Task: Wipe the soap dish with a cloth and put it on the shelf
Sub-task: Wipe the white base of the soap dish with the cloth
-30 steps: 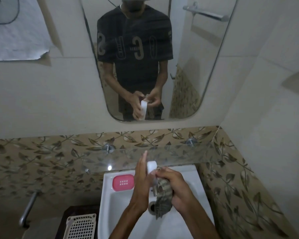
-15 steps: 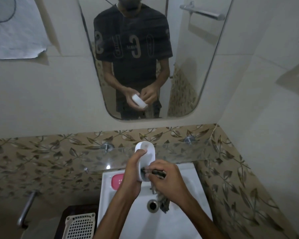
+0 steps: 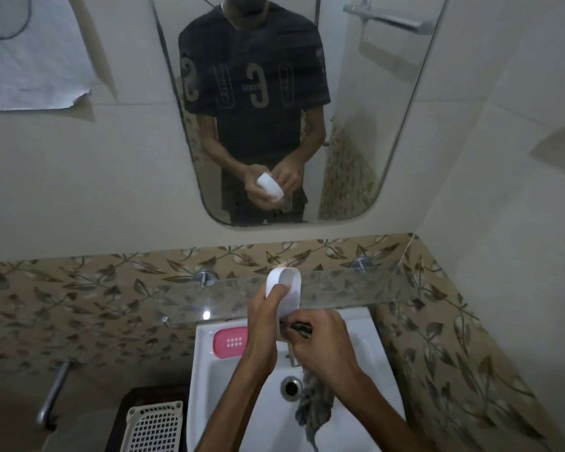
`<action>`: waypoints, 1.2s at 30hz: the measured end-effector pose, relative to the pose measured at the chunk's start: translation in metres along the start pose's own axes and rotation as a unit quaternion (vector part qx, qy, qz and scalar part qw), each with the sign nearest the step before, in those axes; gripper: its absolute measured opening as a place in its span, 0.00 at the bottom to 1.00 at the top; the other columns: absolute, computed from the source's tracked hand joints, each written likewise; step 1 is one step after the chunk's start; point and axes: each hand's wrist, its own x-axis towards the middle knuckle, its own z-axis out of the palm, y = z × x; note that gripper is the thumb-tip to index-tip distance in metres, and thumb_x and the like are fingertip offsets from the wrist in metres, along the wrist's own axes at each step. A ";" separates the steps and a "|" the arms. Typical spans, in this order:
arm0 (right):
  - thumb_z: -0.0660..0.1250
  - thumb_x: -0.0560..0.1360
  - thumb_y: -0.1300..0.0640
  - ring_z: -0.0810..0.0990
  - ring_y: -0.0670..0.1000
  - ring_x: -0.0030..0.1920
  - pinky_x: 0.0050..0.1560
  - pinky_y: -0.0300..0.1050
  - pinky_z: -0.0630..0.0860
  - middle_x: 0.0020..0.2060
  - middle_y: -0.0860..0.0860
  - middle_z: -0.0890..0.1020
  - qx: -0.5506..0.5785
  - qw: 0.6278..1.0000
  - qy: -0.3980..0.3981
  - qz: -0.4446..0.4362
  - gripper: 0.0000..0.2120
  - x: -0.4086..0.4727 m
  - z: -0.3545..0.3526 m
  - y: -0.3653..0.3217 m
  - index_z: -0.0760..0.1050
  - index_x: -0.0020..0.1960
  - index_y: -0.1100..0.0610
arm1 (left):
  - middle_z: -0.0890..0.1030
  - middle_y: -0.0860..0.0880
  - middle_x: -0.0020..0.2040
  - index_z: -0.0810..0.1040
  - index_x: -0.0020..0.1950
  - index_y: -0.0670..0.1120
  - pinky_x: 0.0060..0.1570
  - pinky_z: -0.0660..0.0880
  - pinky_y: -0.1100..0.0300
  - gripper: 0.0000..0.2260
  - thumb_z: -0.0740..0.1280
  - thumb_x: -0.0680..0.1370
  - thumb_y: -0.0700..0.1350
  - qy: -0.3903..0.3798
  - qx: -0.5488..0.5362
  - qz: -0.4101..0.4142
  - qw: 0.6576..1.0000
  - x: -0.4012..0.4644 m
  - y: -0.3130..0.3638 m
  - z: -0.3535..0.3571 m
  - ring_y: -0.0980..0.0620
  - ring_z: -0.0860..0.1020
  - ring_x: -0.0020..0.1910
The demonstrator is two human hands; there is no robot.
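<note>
The white oval plastic soap dish (image 3: 286, 293) is held upright over the white ceramic basin (image 3: 209, 370), clasped along its side by the left hand (image 3: 264, 316). It is judged light, rigid and possibly slippery, so its rim is best gripped. The soft grey patterned cloth (image 3: 313, 406) is pinched against its lower end by the right hand (image 3: 323, 342).

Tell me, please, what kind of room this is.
Most likely a small home bathroom: a white washbasin with a drain, a wall mirror above it, and a glass shelf between them against leaf-patterned tiles.
</note>
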 end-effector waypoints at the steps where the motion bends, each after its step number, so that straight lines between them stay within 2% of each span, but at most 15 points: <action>1: 0.75 0.76 0.56 0.85 0.40 0.50 0.57 0.30 0.78 0.50 0.42 0.88 -0.006 1.000 0.010 0.010 0.08 -0.001 0.003 -0.003 0.87 0.55 0.47 | 0.86 0.49 0.48 0.86 0.51 0.61 0.40 0.83 0.53 0.21 0.69 0.61 0.65 0.003 0.008 0.004 1.000 0.001 0.001 0.003 0.49 0.84 0.47; 3: 0.73 0.78 0.56 0.84 0.41 0.47 0.57 0.34 0.80 0.46 0.41 0.87 0.030 0.998 -0.031 0.043 0.06 -0.004 0.006 -0.002 0.87 0.52 0.49 | 0.86 0.49 0.50 0.86 0.54 0.59 0.41 0.82 0.55 0.23 0.70 0.62 0.65 0.008 0.024 0.019 1.000 0.002 0.000 0.005 0.47 0.84 0.50; 5: 0.70 0.80 0.59 0.86 0.43 0.46 0.54 0.36 0.82 0.43 0.43 0.88 0.165 0.978 -0.119 0.053 0.08 -0.001 0.000 0.004 0.87 0.50 0.51 | 0.87 0.56 0.47 0.86 0.51 0.66 0.40 0.82 0.60 0.19 0.70 0.63 0.67 -0.002 0.043 0.035 0.998 0.001 0.000 0.003 0.53 0.85 0.48; 7: 0.69 0.80 0.62 0.87 0.45 0.49 0.52 0.36 0.82 0.46 0.46 0.89 0.295 0.938 -0.166 0.073 0.10 0.000 -0.008 0.006 0.88 0.49 0.51 | 0.87 0.58 0.48 0.85 0.51 0.69 0.48 0.84 0.55 0.19 0.68 0.63 0.71 -0.007 0.051 0.019 0.998 0.002 0.000 0.000 0.53 0.84 0.50; 9: 0.71 0.79 0.65 0.88 0.46 0.50 0.52 0.35 0.81 0.47 0.47 0.90 0.330 0.930 -0.144 0.071 0.10 0.000 -0.009 0.008 0.88 0.50 0.54 | 0.86 0.55 0.55 0.85 0.56 0.66 0.56 0.83 0.48 0.24 0.66 0.65 0.73 -0.024 0.047 0.004 0.999 0.003 0.000 -0.002 0.50 0.83 0.56; 10: 0.72 0.78 0.66 0.88 0.46 0.50 0.53 0.35 0.81 0.47 0.48 0.90 0.331 0.933 -0.129 0.064 0.08 0.000 -0.008 0.007 0.88 0.51 0.57 | 0.86 0.53 0.57 0.85 0.58 0.64 0.56 0.83 0.48 0.26 0.66 0.66 0.74 -0.034 0.041 -0.001 0.999 0.004 0.000 -0.003 0.49 0.83 0.57; 12: 0.74 0.76 0.66 0.88 0.46 0.49 0.54 0.36 0.82 0.46 0.49 0.90 0.323 0.938 -0.114 0.046 0.08 0.000 -0.003 0.006 0.88 0.51 0.58 | 0.87 0.51 0.53 0.86 0.57 0.61 0.47 0.84 0.53 0.25 0.68 0.70 0.74 -0.036 0.022 -0.016 0.999 0.003 0.003 -0.005 0.50 0.86 0.51; 15: 0.76 0.74 0.63 0.87 0.43 0.48 0.53 0.35 0.82 0.43 0.43 0.89 0.269 0.960 -0.078 0.031 0.10 0.003 -0.001 0.001 0.87 0.46 0.47 | 0.89 0.48 0.48 0.88 0.53 0.59 0.39 0.83 0.59 0.21 0.67 0.71 0.69 -0.032 -0.003 -0.046 0.998 0.007 0.001 -0.011 0.50 0.88 0.45; 18: 0.76 0.73 0.61 0.86 0.39 0.47 0.50 0.31 0.81 0.42 0.39 0.88 0.230 0.973 -0.018 -0.002 0.12 0.008 0.001 -0.008 0.86 0.46 0.44 | 0.88 0.40 0.52 0.87 0.56 0.50 0.42 0.84 0.54 0.24 0.67 0.74 0.67 -0.041 -0.025 -0.074 0.996 0.011 0.001 -0.014 0.42 0.87 0.50; 21: 0.77 0.72 0.62 0.85 0.41 0.49 0.56 0.29 0.79 0.48 0.46 0.89 0.115 0.978 0.107 -0.136 0.10 0.017 0.003 -0.012 0.87 0.52 0.52 | 0.87 0.38 0.54 0.83 0.63 0.43 0.45 0.84 0.51 0.28 0.67 0.76 0.65 -0.041 -0.075 -0.087 0.993 0.016 0.004 -0.017 0.41 0.87 0.52; 23: 0.77 0.72 0.63 0.85 0.46 0.50 0.57 0.34 0.80 0.50 0.51 0.88 0.063 0.967 0.165 -0.185 0.09 0.023 0.000 -0.011 0.87 0.52 0.57 | 0.87 0.38 0.55 0.81 0.65 0.43 0.45 0.83 0.50 0.29 0.64 0.78 0.66 -0.041 -0.095 -0.100 0.990 0.019 0.004 -0.018 0.42 0.86 0.52; 26: 0.78 0.72 0.63 0.84 0.45 0.49 0.55 0.38 0.82 0.49 0.49 0.87 0.060 0.973 0.152 -0.160 0.08 0.021 0.000 -0.004 0.87 0.50 0.56 | 0.86 0.38 0.52 0.81 0.65 0.45 0.41 0.83 0.50 0.28 0.64 0.78 0.66 -0.029 -0.100 -0.107 0.989 0.023 0.007 -0.019 0.43 0.86 0.48; 30: 0.77 0.71 0.63 0.85 0.42 0.48 0.54 0.38 0.83 0.48 0.47 0.88 0.094 0.974 0.092 -0.182 0.08 0.011 0.012 -0.003 0.87 0.49 0.54 | 0.86 0.37 0.53 0.81 0.65 0.45 0.46 0.83 0.47 0.28 0.66 0.78 0.66 -0.036 -0.112 -0.123 0.985 0.025 0.008 -0.017 0.41 0.85 0.51; 33: 0.76 0.71 0.65 0.85 0.44 0.48 0.56 0.36 0.82 0.48 0.50 0.88 0.100 0.961 0.142 -0.213 0.09 0.031 0.005 -0.007 0.87 0.50 0.57 | 0.84 0.39 0.55 0.79 0.67 0.42 0.51 0.85 0.51 0.26 0.66 0.81 0.62 -0.066 -0.140 -0.140 0.978 0.021 0.004 -0.014 0.44 0.85 0.53; 36: 0.76 0.71 0.66 0.86 0.48 0.49 0.54 0.42 0.83 0.49 0.50 0.89 0.050 0.955 0.201 -0.213 0.10 0.050 -0.002 -0.015 0.88 0.50 0.56 | 0.80 0.49 0.52 0.77 0.57 0.50 0.47 0.83 0.60 0.17 0.57 0.84 0.61 -0.089 -0.096 -0.163 0.978 0.020 0.006 -0.004 0.53 0.82 0.47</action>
